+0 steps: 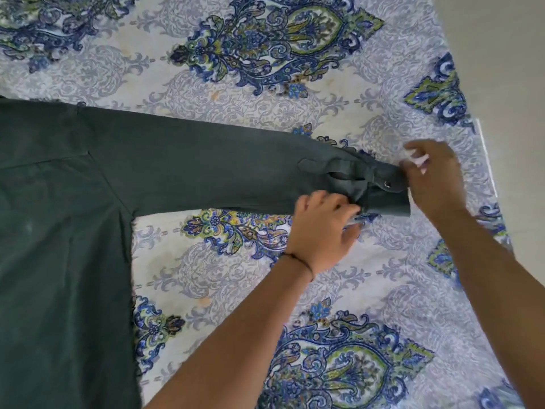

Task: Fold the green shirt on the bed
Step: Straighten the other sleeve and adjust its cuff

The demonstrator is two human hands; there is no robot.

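Head view — the green shirt (67,202) lies flat on the patterned bedsheet (206,276), body at the left, one sleeve (206,169) stretched out to the right. Both hands are at the cuff (383,190): the left hand (324,231) pinches the near edge of the sleeve, and the right hand (433,178) has its fingers closed on the cuff's end — blurred, though

Green shirt (73,202) flat on bed (383,290), sleeve (221,169) out right; left hand (323,228) & right hand (433,178) both pinch cuff (383,190).
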